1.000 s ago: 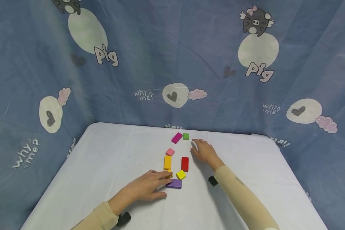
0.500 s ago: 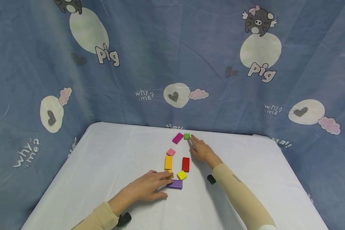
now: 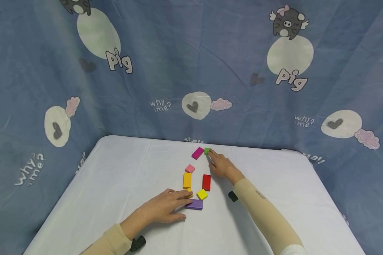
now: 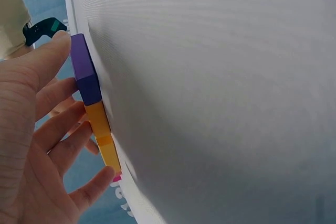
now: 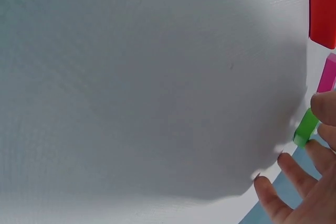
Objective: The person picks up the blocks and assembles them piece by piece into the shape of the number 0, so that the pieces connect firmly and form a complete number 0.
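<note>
In the head view my left hand (image 3: 162, 208) lies low on the table with fingers extended. Its fingertips touch the purple block (image 3: 196, 204) and a small orange block (image 3: 189, 194), which they partly cover. Farther back, my right hand (image 3: 222, 166) reaches from the right, and its fingertips touch the small green block (image 3: 206, 151), covering part of it. Just left of the green block lies a magenta block (image 3: 197, 153), set at a slant. The right wrist view shows the green block (image 5: 306, 128) beside the thumb.
Between the hands lie a pink block (image 3: 189, 168), a longer orange block (image 3: 187, 180), a red block (image 3: 206, 182) and a yellow block (image 3: 202, 194). The white-covered table (image 3: 124, 170) ends at a blue printed curtain (image 3: 146, 74) behind.
My right hand has moved slightly left and away from me, from beside the green block onto it. The left hand has stayed in place.
</note>
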A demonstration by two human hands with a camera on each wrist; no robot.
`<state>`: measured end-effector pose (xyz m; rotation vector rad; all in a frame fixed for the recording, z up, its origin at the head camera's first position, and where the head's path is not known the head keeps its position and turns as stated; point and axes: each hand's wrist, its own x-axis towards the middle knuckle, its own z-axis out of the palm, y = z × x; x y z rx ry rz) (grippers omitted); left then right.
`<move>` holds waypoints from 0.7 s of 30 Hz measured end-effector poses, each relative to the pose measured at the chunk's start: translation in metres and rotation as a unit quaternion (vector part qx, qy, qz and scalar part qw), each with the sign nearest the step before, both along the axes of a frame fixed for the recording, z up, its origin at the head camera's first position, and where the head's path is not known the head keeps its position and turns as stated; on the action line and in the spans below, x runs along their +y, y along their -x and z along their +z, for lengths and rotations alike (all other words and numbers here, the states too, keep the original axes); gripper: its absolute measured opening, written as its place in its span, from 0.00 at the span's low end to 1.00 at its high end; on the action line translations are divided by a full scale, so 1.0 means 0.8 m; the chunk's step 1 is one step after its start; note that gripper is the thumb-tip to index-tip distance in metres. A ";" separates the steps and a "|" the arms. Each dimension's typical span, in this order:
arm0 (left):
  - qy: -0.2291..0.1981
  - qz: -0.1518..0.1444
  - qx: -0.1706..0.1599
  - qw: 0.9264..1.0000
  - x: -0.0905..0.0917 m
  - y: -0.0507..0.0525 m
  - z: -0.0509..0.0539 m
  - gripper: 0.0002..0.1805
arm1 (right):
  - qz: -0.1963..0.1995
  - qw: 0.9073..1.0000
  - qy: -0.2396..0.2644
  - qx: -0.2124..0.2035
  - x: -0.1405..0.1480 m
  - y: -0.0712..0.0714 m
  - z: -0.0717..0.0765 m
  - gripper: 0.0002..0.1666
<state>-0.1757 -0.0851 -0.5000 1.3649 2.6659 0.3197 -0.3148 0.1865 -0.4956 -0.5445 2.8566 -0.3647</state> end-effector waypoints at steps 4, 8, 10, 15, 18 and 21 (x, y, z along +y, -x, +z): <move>0.001 0.001 0.000 1.000 0.000 0.000 -0.001 0.32 | 0.002 1.000 -0.008 0.010 -0.001 0.000 0.001 0.34; 0.003 0.007 0.000 1.000 0.000 0.000 -0.001 0.32 | 0.004 1.000 -0.011 0.027 -0.001 0.001 0.003 0.32; 0.005 0.008 0.001 1.000 0.000 0.000 0.000 0.32 | 0.003 0.999 -0.006 0.033 -0.001 0.001 0.003 0.31; 0.005 0.007 0.005 1.000 0.000 -0.001 0.001 0.32 | 0.008 0.999 0.013 0.047 0.001 0.000 0.001 0.29; 0.005 0.007 0.005 1.000 0.001 -0.001 0.001 0.32 | 0.007 0.998 0.028 0.060 0.003 -0.002 -0.001 0.27; 0.003 0.007 0.001 1.000 0.001 -0.002 0.000 0.32 | -0.004 0.997 0.037 0.067 0.002 -0.001 -0.002 0.27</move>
